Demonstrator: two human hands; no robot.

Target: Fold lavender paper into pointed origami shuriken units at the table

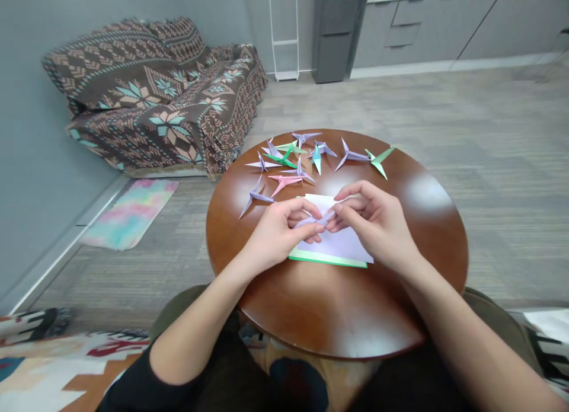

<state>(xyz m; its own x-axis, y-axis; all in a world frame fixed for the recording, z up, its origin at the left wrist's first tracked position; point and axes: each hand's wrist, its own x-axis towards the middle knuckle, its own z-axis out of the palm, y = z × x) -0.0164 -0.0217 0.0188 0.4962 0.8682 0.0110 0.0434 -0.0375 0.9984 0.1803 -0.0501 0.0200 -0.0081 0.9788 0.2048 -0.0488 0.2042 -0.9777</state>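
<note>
My left hand (280, 228) and my right hand (376, 219) meet over a round brown wooden table (338, 305). Both pinch a small folded piece of pale lilac paper (316, 221) between fingertips and thumbs. Under the hands lies a small stack of square paper sheets (338, 246), a pale sheet on top and a green edge showing at the bottom. Behind the hands, several finished folded paper figures with long pointed arms (293, 157) lie spread on the far part of the table, in lilac, green, pink and turquoise. One green figure (379, 160) lies furthest right.
A sofa under a patterned brown throw (164, 92) stands at the back left, with a pastel mat (128, 213) on the floor before it. Grey cabinets (444, 26) and a white rack (284, 38) line the far wall. A patterned rug (66, 364) lies near left.
</note>
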